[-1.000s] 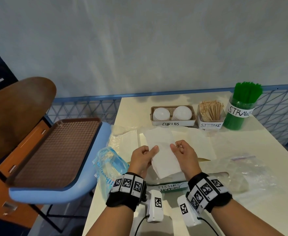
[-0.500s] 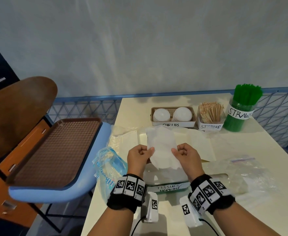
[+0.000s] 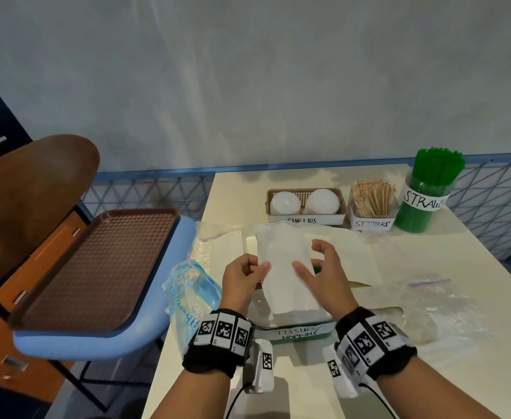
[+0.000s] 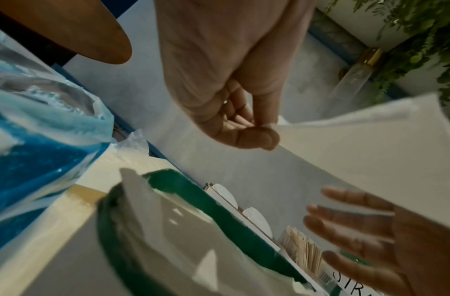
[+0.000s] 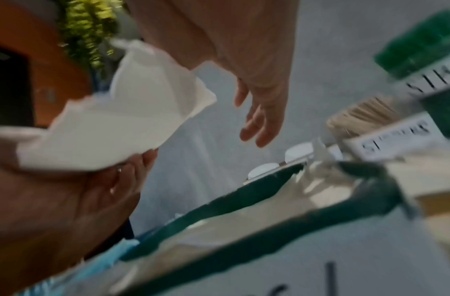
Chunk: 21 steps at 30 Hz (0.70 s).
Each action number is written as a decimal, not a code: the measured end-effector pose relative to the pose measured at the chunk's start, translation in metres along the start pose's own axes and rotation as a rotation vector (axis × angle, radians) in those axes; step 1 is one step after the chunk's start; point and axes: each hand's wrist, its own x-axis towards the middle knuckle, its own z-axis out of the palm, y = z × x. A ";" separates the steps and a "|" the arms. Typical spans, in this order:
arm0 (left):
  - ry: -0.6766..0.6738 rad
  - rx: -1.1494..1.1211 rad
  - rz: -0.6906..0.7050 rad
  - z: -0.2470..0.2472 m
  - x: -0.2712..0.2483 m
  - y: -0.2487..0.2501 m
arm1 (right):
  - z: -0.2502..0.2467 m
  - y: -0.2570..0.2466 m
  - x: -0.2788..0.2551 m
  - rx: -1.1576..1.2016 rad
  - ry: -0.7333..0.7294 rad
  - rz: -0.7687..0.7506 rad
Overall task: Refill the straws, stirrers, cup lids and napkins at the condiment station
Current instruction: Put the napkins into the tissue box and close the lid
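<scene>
A stack of white napkins (image 3: 281, 261) hangs over the green box labelled TISSUES/NAPKINS (image 3: 296, 332) at the table's near edge. My left hand (image 3: 260, 267) pinches the stack's left edge between thumb and fingers; the left wrist view shows that pinch (image 4: 266, 130) on the napkins (image 4: 370, 144). My right hand (image 3: 308, 255) is spread at the stack's right side, thumb against the front. Its fingers (image 5: 259, 112) are straight and apart from the napkins (image 5: 122, 124). More white paper lies inside the box (image 4: 193, 188).
At the back stand a cup-lids basket (image 3: 305, 205), a stirrers box (image 3: 372, 204) and a jar of green straws (image 3: 426, 192). A blue napkin pack (image 3: 187, 285) lies left of the box, clear bags (image 3: 429, 303) right. A brown tray (image 3: 97, 267) rests on a blue chair.
My right hand has let go of the napkins' right edge and spread its fingers. The stack, bowed between both hands before, now hangs flatter from the left hand.
</scene>
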 end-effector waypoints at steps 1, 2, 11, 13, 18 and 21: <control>-0.038 -0.008 0.003 0.000 -0.001 0.000 | 0.000 0.001 0.002 0.070 -0.019 0.076; -0.075 -0.005 0.006 -0.001 -0.002 0.001 | -0.001 0.002 0.005 0.142 -0.031 0.141; -0.076 0.140 0.001 -0.008 0.004 0.004 | -0.006 -0.002 0.014 0.247 0.042 0.016; -0.041 0.167 0.004 -0.007 0.005 0.004 | -0.005 0.000 0.014 0.245 0.047 0.021; 0.179 0.416 0.248 -0.001 -0.001 0.013 | -0.003 -0.006 0.010 0.072 0.119 -0.158; -0.023 0.147 0.191 0.015 -0.007 0.033 | 0.001 -0.016 0.002 -0.190 0.132 -0.484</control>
